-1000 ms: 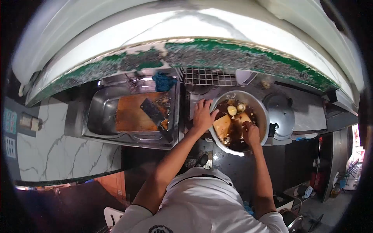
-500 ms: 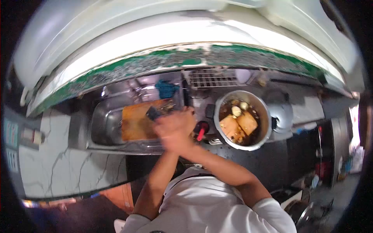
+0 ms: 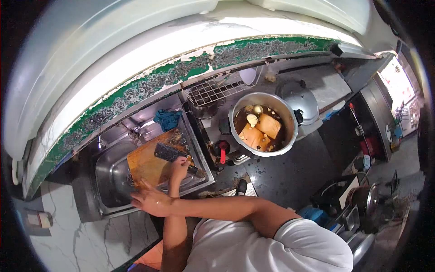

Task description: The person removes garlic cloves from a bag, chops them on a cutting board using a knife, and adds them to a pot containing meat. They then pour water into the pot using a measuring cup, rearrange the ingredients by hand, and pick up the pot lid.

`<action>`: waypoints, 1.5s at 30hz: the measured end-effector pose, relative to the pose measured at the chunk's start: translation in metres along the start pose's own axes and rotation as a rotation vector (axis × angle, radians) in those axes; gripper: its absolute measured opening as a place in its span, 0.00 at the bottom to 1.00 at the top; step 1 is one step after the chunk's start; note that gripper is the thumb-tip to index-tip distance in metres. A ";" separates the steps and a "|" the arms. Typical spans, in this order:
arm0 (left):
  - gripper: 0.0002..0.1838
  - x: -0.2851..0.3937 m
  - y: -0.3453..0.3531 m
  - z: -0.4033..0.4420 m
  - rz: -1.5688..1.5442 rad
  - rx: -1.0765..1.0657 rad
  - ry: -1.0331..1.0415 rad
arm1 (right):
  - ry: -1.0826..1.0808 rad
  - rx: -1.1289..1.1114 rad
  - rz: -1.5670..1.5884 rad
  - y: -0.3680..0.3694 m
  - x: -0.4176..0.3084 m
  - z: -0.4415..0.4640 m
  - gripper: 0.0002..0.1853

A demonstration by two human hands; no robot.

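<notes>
My left hand (image 3: 179,167) is closed at the neck of a dark cleaver (image 3: 166,152), between blade and handle. The cleaver lies over an orange-brown wet board (image 3: 147,162) set across the metal sink. My right arm crosses over my left forearm, and my right hand (image 3: 153,200) is open with fingers apart, near the front edge of the sink (image 3: 111,177); it holds nothing. To the right stands a large metal pot (image 3: 291,128) with dark liquid, two light-brown blocks (image 3: 270,126) and pale round pieces (image 3: 252,119).
Behind the sink lies a blue cloth (image 3: 167,119). A metal rack (image 3: 213,92) stands behind the pot, a round lid (image 3: 302,102) to its right. Something with a red handle (image 3: 223,156) is left of the pot. Cookware (image 3: 362,199) sits at lower right.
Both hands have left the pot and moved left to the sink, where my right arm now crosses my left. The view has turned, and the blocks in the pot show more fully.
</notes>
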State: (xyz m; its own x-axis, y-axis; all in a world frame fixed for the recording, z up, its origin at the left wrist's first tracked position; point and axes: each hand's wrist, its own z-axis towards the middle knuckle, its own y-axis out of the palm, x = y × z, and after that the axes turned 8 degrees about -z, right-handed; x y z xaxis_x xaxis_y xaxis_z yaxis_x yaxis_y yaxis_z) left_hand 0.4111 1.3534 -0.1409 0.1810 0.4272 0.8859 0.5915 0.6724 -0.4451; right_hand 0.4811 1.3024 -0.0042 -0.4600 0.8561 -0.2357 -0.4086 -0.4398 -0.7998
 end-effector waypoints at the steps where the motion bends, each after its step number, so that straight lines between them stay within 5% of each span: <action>1: 0.13 -0.007 0.004 -0.003 0.009 -0.005 0.054 | 0.034 -0.035 0.017 -0.027 -0.005 0.015 0.14; 3: 0.14 -0.027 0.015 -0.009 0.075 -0.084 0.212 | 0.040 0.076 0.022 -0.040 0.005 0.026 0.16; 5: 0.16 -0.027 0.029 -0.027 0.005 -0.364 0.051 | -0.017 0.367 -0.005 -0.031 0.026 0.022 0.18; 8: 0.22 -0.054 0.060 -0.057 -0.271 -0.612 -0.116 | 0.320 0.134 -0.047 -0.041 0.077 -0.004 0.17; 11: 0.27 -0.081 0.079 -0.096 -0.111 -0.508 0.117 | 0.427 0.238 -0.057 -0.106 0.099 -0.059 0.19; 14: 0.24 0.012 0.047 -0.112 -0.116 -0.534 -0.057 | 0.536 0.253 -0.035 -0.175 0.113 -0.118 0.14; 16: 0.23 -0.016 0.042 -0.115 -0.382 -0.555 -0.244 | 0.619 0.310 -0.134 -0.209 0.122 -0.158 0.13; 24: 0.19 0.031 0.054 -0.088 -0.396 -0.223 -0.267 | 0.825 0.282 -0.279 -0.284 0.171 -0.298 0.07; 28: 0.19 0.101 0.115 -0.068 -0.429 -0.275 -0.238 | 1.019 0.573 -0.323 -0.345 0.228 -0.380 0.06; 32: 0.20 0.136 0.183 -0.050 -0.362 -0.350 -0.099 | 1.581 0.934 0.462 -0.333 0.325 -0.534 0.05; 38: 0.21 0.144 0.222 -0.059 -0.251 -0.179 -0.091 | 1.789 0.648 0.785 -0.255 0.424 -0.611 0.12; 39: 0.21 0.144 0.220 -0.064 -0.269 -0.181 -0.147 | 1.727 0.591 0.549 -0.227 0.452 -0.631 0.18; 42: 0.21 0.134 0.211 -0.082 -0.289 -0.134 -0.163 | 1.781 0.761 1.028 -0.204 0.481 -0.613 0.17; 45: 0.19 0.132 0.196 -0.100 -0.236 -0.030 -0.174 | 1.804 0.972 0.881 -0.177 0.510 -0.618 0.20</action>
State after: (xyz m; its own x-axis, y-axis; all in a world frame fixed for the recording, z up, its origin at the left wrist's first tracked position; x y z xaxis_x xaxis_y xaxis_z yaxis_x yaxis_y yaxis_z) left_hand 0.6297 1.4815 -0.0983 -0.0999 0.3602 0.9275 0.6246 0.7483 -0.2234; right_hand 0.8057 1.9844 -0.3239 0.0660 -0.5511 -0.8318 -0.9762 -0.2083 0.0605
